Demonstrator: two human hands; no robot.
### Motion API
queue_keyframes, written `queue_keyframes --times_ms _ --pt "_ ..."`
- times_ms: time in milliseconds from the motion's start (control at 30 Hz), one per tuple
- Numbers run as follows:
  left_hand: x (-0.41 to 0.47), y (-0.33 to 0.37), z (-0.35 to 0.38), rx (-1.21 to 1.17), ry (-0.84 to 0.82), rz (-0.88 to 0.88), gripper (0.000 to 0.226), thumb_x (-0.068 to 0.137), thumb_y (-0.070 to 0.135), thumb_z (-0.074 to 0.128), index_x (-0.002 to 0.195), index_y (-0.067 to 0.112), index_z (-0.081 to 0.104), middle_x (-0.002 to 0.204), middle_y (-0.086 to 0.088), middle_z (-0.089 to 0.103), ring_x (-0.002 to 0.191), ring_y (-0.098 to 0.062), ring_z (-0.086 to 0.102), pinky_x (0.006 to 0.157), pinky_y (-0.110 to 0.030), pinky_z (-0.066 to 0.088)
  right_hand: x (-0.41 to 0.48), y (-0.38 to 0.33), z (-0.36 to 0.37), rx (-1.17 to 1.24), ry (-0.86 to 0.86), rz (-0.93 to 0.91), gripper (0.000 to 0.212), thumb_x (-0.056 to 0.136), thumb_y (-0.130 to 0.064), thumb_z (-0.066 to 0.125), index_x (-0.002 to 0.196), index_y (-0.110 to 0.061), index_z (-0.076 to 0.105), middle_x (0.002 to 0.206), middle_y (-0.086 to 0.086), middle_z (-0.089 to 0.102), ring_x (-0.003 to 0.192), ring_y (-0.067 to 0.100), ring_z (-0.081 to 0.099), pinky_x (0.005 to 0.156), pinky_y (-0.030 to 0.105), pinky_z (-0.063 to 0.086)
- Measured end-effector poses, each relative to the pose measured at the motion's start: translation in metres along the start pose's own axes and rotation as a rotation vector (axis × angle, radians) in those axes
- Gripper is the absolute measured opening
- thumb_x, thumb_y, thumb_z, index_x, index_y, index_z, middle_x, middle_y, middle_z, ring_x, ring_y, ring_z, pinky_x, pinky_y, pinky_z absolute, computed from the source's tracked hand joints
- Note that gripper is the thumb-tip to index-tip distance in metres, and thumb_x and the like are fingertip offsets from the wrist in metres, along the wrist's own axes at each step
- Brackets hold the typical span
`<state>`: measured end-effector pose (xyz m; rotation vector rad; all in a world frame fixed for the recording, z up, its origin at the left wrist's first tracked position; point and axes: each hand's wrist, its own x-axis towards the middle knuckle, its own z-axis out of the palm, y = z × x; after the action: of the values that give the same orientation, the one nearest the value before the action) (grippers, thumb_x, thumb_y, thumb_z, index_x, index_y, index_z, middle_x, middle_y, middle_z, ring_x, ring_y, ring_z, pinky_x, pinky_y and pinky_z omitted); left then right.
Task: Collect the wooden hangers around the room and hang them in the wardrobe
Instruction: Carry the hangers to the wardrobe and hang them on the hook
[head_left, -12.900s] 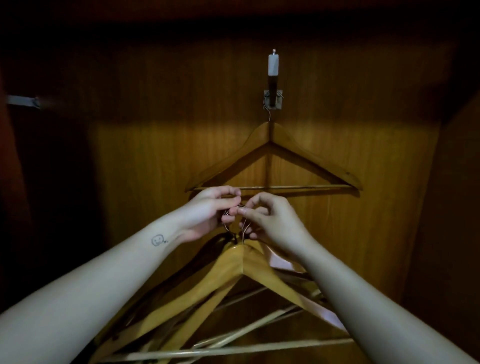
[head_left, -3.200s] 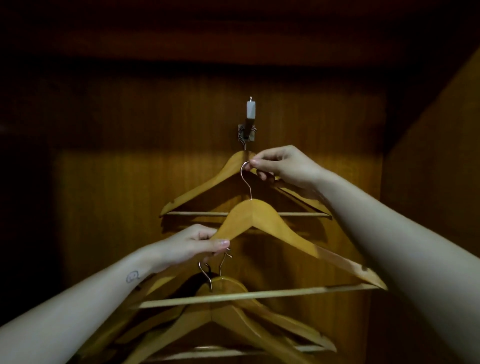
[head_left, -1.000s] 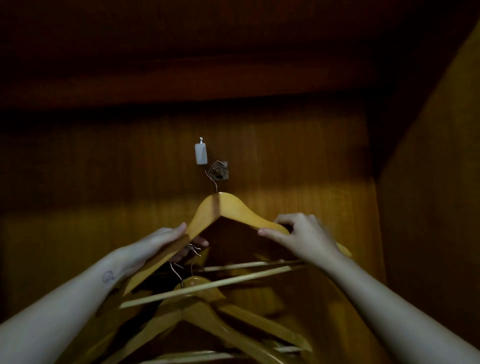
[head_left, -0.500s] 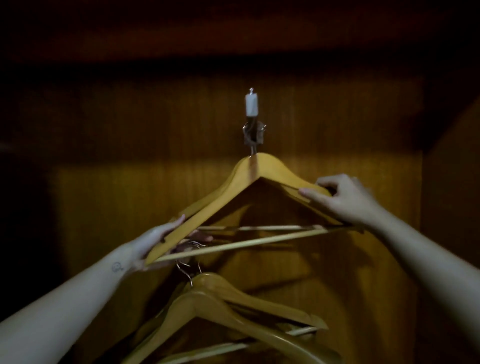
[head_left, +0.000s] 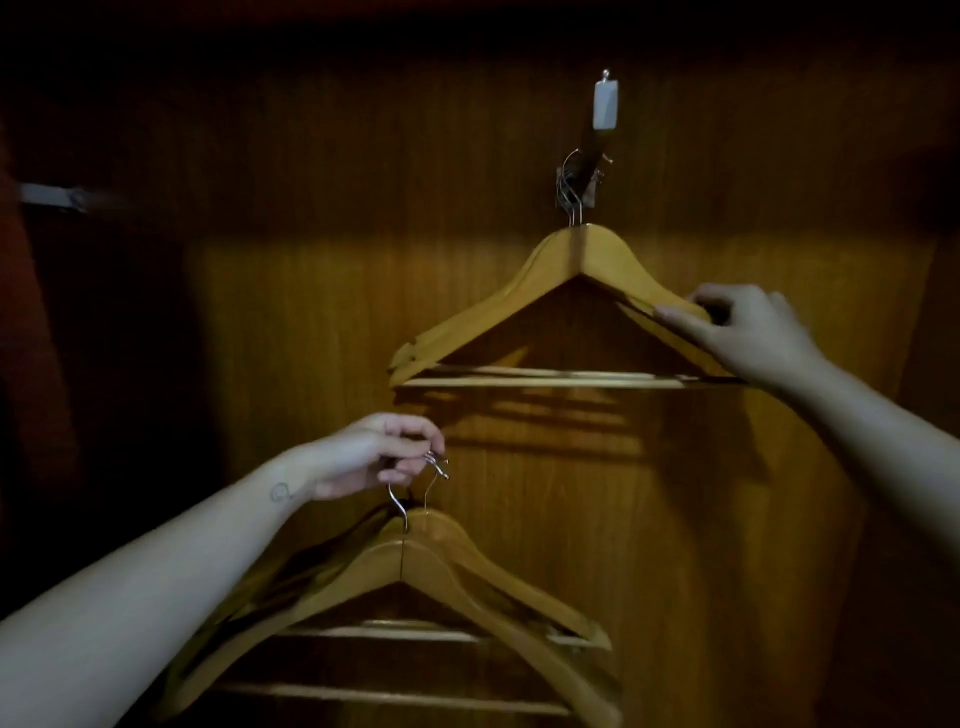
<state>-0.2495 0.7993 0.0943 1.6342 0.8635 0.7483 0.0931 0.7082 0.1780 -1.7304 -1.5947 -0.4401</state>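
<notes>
Two wooden hangers (head_left: 524, 306) hang one behind the other from the metal peg (head_left: 584, 171) on the wardrobe's back panel, their wire hooks looped over it. My right hand (head_left: 748, 332) pinches the right shoulder of the front hanging hanger between thumb and fingers. Lower down, my left hand (head_left: 363, 457) grips the wire hooks of a bunch of wooden hangers (head_left: 441, 566), which dangle below it in front of the panel.
The wardrobe's wooden back panel (head_left: 311, 322) is lit in a band; its upper part and left side are dark. A white cap (head_left: 605, 106) tips the peg. A metal fitting (head_left: 52, 197) shows on the dark left wall. The right side wall stands close.
My left hand has let go of the hanging hanger's left end and dropped, holding only the bunch's hooks. The hung hanger has settled level beside the first. My right hand stays on its right shoulder.
</notes>
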Motion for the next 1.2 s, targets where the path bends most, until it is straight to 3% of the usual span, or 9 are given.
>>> queue_keyframes --times_ms 200,267,367,433,500,600,667,900,1200 --pt "-0.016 0.002 -0.014 0.043 -0.202 0.107 0.018 0.097 0.0 0.041 0.092 0.005 0.057 0.056 0.005 0.042 0.045 -0.004 0.036 0.055 -0.021 0.027 -0.007 -0.004 0.002 -0.236 0.06 0.076 0.059 0.088 -0.065 0.041 0.124 -0.02 0.056 0.109 0.014 0.063 0.111 0.036 0.053 0.102 0.056 0.026" --pt "-0.019 0.004 -0.007 0.017 -0.208 0.134 0.018 0.097 -0.001 0.04 0.093 0.006 0.057 0.057 0.004 0.041 0.045 -0.005 0.035 0.052 -0.019 0.029 -0.01 -0.004 0.004 -0.268 0.093 0.091 0.056 0.089 -0.059 0.049 0.129 -0.019 0.051 0.121 0.017 0.057 0.12 0.038 0.045 0.102 0.056 0.026" --pt "-0.022 0.003 0.004 -0.006 -0.244 0.163 0.018 0.097 -0.001 0.04 0.093 0.008 0.056 0.058 0.003 0.041 0.045 -0.006 0.035 0.051 -0.018 0.032 -0.035 -0.018 0.011 -0.184 0.352 0.047 0.057 0.086 -0.05 0.056 0.135 -0.022 0.042 0.132 0.014 0.047 0.124 0.036 0.04 0.1 0.05 0.035" --pt "-0.022 0.003 0.014 -0.023 -0.259 0.171 0.019 0.097 -0.002 0.039 0.093 0.009 0.054 0.057 0.003 0.042 0.045 -0.006 0.036 0.051 -0.018 0.032 -0.069 -0.046 0.019 -0.025 0.384 -0.132 0.043 0.088 -0.037 0.056 0.127 -0.019 0.049 0.124 0.01 0.053 0.117 0.027 0.048 0.095 0.038 0.041" --pt "-0.024 0.004 0.026 -0.029 -0.281 0.171 0.02 0.097 -0.002 0.038 0.093 0.011 0.053 0.057 0.003 0.044 0.046 -0.008 0.037 0.051 -0.018 0.033 -0.115 -0.083 0.033 0.126 0.178 -0.254 0.029 0.089 -0.03 0.062 0.115 -0.019 0.058 0.109 0.003 0.062 0.103 0.019 0.058 0.087 0.031 0.046" --pt "-0.028 0.006 0.044 -0.027 -0.314 0.194 0.02 0.096 -0.002 0.039 0.095 0.013 0.052 0.059 0.001 0.047 0.048 -0.01 0.04 0.05 -0.017 0.037 -0.172 -0.111 0.073 0.299 -0.117 -0.167 0.025 0.082 -0.04 0.069 0.101 -0.024 0.063 0.088 -0.006 0.065 0.084 0.013 0.061 0.078 0.037 0.051" --pt "-0.033 0.005 0.055 -0.039 -0.314 0.238 0.019 0.096 -0.002 0.041 0.096 0.014 0.052 0.061 0.0 0.051 0.05 -0.011 0.043 0.052 -0.017 0.039 -0.201 -0.113 0.099 0.336 -0.16 -0.081 0.031 0.079 -0.052 0.065 0.098 -0.027 0.063 0.092 -0.007 0.062 0.087 0.014 0.059 0.079 0.039 0.051" --pt "-0.051 0.004 0.087 -0.242 -0.287 0.289 0.016 0.094 -0.002 0.047 0.096 0.012 0.054 0.065 -0.006 0.062 0.052 -0.01 0.054 0.052 -0.018 0.047 -0.238 -0.12 0.105 0.178 0.169 -0.025 0.04 0.083 -0.05 0.056 0.102 -0.018 0.068 0.098 -0.004 0.059 0.093 0.013 0.051 0.073 0.028 0.05" --pt "-0.07 0.008 0.106 -0.275 -0.359 0.291 0.013 0.094 0.002 0.046 0.095 0.013 0.052 0.067 -0.009 0.065 0.053 -0.01 0.059 0.055 -0.016 0.047 -0.242 -0.123 0.085 0.209 0.283 -0.013 0.022 0.086 -0.04 0.062 0.086 -0.019 0.066 0.078 -0.008 0.061 0.076 0.012 0.052 0.059 0.027 0.047"
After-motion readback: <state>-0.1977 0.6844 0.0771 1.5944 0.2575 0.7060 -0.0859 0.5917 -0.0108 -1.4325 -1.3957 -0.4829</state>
